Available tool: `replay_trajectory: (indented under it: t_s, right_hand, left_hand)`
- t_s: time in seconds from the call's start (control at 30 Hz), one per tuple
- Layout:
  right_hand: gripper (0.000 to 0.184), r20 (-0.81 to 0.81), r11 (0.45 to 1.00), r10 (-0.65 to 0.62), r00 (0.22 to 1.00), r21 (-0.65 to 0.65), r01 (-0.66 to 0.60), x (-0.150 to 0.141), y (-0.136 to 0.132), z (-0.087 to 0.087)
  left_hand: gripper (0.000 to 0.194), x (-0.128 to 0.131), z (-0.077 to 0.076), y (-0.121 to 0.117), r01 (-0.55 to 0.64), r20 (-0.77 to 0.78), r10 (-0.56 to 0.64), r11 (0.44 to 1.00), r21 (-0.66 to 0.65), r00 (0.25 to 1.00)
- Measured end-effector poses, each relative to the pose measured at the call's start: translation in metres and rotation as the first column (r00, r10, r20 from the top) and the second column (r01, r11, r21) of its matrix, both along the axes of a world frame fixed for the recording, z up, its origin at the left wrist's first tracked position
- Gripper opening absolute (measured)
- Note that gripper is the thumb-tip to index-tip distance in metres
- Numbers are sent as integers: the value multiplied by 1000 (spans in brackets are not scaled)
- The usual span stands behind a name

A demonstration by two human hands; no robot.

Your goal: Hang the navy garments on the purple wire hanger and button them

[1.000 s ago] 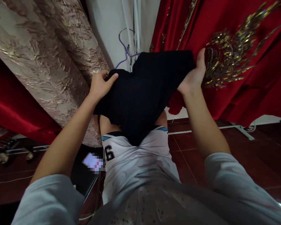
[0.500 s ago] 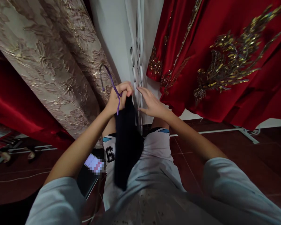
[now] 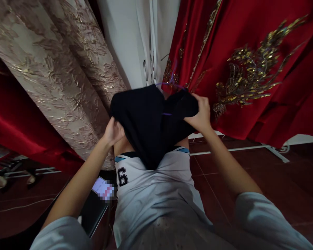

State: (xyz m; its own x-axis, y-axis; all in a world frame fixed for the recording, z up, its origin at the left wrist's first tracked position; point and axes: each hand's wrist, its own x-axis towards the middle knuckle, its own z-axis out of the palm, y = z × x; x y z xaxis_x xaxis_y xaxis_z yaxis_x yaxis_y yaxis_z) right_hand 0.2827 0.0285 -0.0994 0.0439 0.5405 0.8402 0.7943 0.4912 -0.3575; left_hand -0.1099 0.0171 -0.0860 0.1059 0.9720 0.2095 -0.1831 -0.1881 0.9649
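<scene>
A dark navy or black garment (image 3: 143, 114) is spread out above my lap, with a purple hanger (image 3: 172, 82) inside its upper part. The hanger's neck sticks out at the top, and a bit of purple also shows in the garment's opening. My right hand (image 3: 201, 113) grips the garment's right shoulder, thumb on the near side. At its left edge my left hand (image 3: 114, 132) holds the cloth, some fingers hidden by the fabric. The lower end of the garment hangs in a point over my white shorts (image 3: 172, 165).
Beige brocade cloth (image 3: 75, 69) hangs on the left, red satin (image 3: 250, 104) with gold sequins on the right. Between them stands a white metal frame (image 3: 152, 41). A lit phone (image 3: 103, 187) lies on a dark seat (image 3: 95, 211) at my left. The floor (image 3: 224, 170) is red tile.
The garment has gone from hanging bunched in my left hand to spread between both hands. The hanger moved right and is now mostly inside it. My right hand, empty before, now grips the cloth.
</scene>
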Motion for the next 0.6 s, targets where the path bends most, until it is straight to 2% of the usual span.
replay_trajectory:
  t_s: [0.07,0.1,0.13,0.2,0.27,0.33,0.47,0.53,0.6]
  right_hand:
    - [91,-18,998,-58,998,-8,58,9,9,20]
    - [91,-3,998,-60,998,-15,60,8,14,32]
    - [91,24,998,-51,998,-24,52,4,19,44]
    - [90,91,999,-22,996,-47,27,-8,22,67]
    - [88,151,998,1,988,-54,7,-18,17,83]
    - [87,202,999,21,979,-43,-13,-20,5,89]
    - [87,295,994,104,950,-41,-96,-6,-21,85]
    - [87,322,990,143,936,-56,-132,-1,-27,82]
    - [87,328,987,161,931,-61,-149,0,-29,80]
  left_hand:
    - [75,-17,-8,-1,164,96,-155,982,-92,983]
    - [78,-20,-10,-1,210,124,-197,972,-102,973]
    - [78,-21,-12,-1,220,150,-205,971,-94,967]
    - [72,-14,-15,1,161,171,-152,986,-38,973]
    - [69,-5,-20,3,92,167,-95,995,22,981]
    - [67,2,-26,5,28,121,-38,996,80,992]
    - [62,3,-42,7,-167,5,169,969,184,986]
    - [65,3,-49,5,-251,18,252,951,178,968]
    - [60,6,-53,1,-295,61,289,945,142,955]
